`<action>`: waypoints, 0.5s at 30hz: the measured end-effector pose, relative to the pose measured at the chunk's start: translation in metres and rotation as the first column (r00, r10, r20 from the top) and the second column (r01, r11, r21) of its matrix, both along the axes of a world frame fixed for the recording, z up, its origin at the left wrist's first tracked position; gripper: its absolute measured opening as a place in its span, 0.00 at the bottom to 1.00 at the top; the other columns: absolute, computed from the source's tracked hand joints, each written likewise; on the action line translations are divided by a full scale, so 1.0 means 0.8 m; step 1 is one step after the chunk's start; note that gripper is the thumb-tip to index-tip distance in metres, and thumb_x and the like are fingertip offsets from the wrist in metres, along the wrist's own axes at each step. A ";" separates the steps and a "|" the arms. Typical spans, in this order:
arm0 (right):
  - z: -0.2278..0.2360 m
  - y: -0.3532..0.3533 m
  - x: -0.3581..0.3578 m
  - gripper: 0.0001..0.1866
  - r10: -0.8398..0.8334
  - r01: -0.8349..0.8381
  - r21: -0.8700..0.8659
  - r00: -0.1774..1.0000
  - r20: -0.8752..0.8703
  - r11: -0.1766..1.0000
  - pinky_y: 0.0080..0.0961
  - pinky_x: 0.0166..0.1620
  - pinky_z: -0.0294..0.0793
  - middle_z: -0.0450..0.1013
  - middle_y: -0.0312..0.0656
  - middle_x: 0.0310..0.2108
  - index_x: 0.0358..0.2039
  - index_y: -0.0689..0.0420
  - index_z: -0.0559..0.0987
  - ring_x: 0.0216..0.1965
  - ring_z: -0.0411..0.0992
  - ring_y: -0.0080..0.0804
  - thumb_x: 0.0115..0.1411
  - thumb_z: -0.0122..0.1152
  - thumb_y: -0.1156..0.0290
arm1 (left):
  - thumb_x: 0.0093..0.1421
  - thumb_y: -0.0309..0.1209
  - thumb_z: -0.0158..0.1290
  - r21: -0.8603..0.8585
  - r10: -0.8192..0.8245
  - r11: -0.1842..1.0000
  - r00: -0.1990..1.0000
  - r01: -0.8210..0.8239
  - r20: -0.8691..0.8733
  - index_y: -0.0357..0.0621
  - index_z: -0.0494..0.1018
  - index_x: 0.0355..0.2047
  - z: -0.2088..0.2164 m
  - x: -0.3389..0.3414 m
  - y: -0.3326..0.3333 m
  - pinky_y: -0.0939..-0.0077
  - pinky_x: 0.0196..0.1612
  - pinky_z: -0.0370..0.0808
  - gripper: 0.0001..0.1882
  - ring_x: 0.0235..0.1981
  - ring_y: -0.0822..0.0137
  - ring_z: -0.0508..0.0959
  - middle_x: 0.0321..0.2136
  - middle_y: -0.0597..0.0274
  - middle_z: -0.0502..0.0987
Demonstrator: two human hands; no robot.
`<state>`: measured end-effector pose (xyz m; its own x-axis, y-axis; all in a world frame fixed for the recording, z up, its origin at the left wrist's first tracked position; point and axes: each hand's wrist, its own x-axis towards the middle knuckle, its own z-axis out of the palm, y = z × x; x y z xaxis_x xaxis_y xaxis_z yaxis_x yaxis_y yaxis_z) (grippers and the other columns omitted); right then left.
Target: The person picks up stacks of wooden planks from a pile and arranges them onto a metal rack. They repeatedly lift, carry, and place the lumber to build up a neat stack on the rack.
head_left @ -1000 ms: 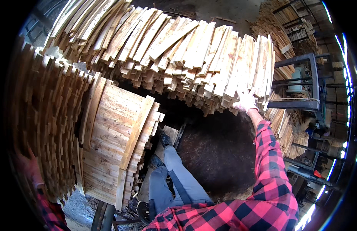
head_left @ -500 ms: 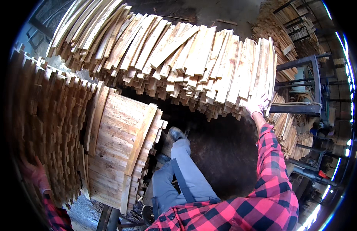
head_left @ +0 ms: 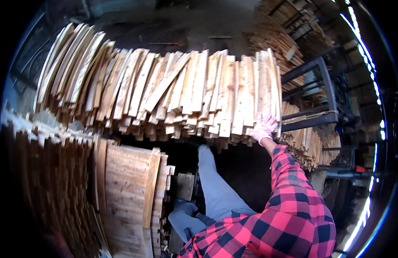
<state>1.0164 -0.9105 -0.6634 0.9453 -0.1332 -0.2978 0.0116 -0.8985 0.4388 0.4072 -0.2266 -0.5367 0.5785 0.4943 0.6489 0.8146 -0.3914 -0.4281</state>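
Note:
My right hand (head_left: 265, 127), in a pale glove, lies with fingers spread on the near ends of the boards at the right end of a long stack of wooden boards (head_left: 227, 92). It presses on them without wrapping round any single one. At the dark lower left rim, only a faint reddish blur shows of my left hand (head_left: 55, 241), beside a tall stack of narrow boards (head_left: 57, 180); its fingers cannot be made out. Between that stack and my legs sits a bundle of planks (head_left: 126, 185) with battens across it.
A dark metal frame (head_left: 330, 86) stands just right of the long stack. Further lumber piles (head_left: 312, 142) lie behind and below it. A loose board (head_left: 184, 185) is beside my knee. Light shows through gaps in the wall at right.
The view has swung, so the stacks sit lower and the long stack further left. My right hand stays on the board ends. My left hand has slipped almost out of sight. One leg has stepped forward.

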 end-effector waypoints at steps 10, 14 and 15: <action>0.044 -0.075 0.120 0.55 -0.359 0.248 0.310 0.852 0.382 0.918 0.44 0.67 0.57 0.53 0.61 0.68 0.72 0.50 0.49 0.68 0.56 0.58 0.54 0.59 0.34 | 0.61 0.39 0.58 -0.563 -0.011 0.796 0.936 0.221 0.351 0.46 0.58 0.66 -0.133 0.166 -0.177 0.52 0.66 0.60 0.36 0.65 0.49 0.63 0.64 0.47 0.63; 0.035 -0.127 0.143 0.64 -0.620 0.485 0.633 0.785 -0.011 0.603 0.44 0.68 0.56 0.52 0.64 0.68 0.72 0.56 0.46 0.69 0.53 0.59 0.48 0.58 0.25 | 0.61 0.37 0.58 -0.769 0.012 0.543 0.913 0.337 0.408 0.44 0.58 0.66 -0.174 0.237 -0.235 0.53 0.67 0.59 0.36 0.65 0.50 0.62 0.64 0.47 0.63; 0.018 -0.123 0.166 0.65 -0.598 0.481 0.648 0.800 -0.050 0.590 0.43 0.67 0.56 0.53 0.65 0.68 0.72 0.59 0.47 0.69 0.54 0.58 0.48 0.59 0.25 | 0.61 0.37 0.58 -0.801 0.039 0.483 0.905 0.354 0.424 0.43 0.58 0.66 -0.180 0.246 -0.252 0.53 0.67 0.59 0.36 0.65 0.51 0.62 0.64 0.47 0.63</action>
